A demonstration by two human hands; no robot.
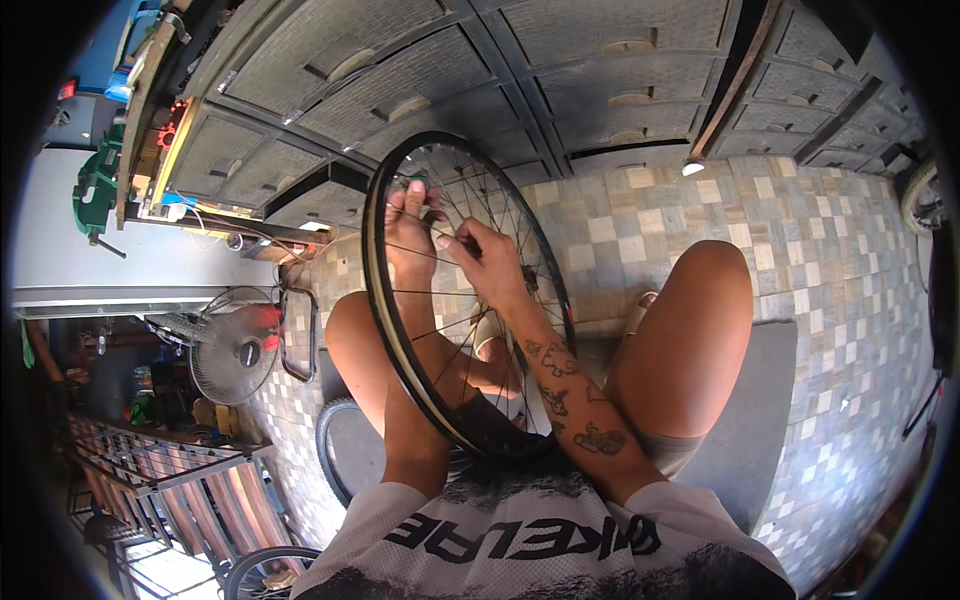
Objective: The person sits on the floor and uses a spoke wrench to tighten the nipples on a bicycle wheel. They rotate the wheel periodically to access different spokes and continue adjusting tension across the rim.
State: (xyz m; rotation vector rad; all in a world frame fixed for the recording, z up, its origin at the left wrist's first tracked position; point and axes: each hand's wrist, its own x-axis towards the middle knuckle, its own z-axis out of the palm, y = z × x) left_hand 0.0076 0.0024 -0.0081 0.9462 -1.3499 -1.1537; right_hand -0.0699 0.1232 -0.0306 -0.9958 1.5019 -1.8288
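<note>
A bicycle wheel (394,340) with a black rim and thin dark spokes stands tilted between my knees, its lower edge against my lap. No tyre shows on its rim. My left hand (410,240) reaches up at the wheel's far left part, its thumb and fingers closed near the inner rim on something small and partly hidden. Beside it, my right hand (488,262) pinches a spoke, thumb and forefinger together, close to my left fingers. The hub (530,290) is partly covered by my right hand and forearm.
Grey drawers (600,85) line the far side. A bench with a green vise (98,190) stands at the left, above a fan (232,345). A tyre (330,460) lies by my left leg, and a dark mat (745,420) covers tiles at the right.
</note>
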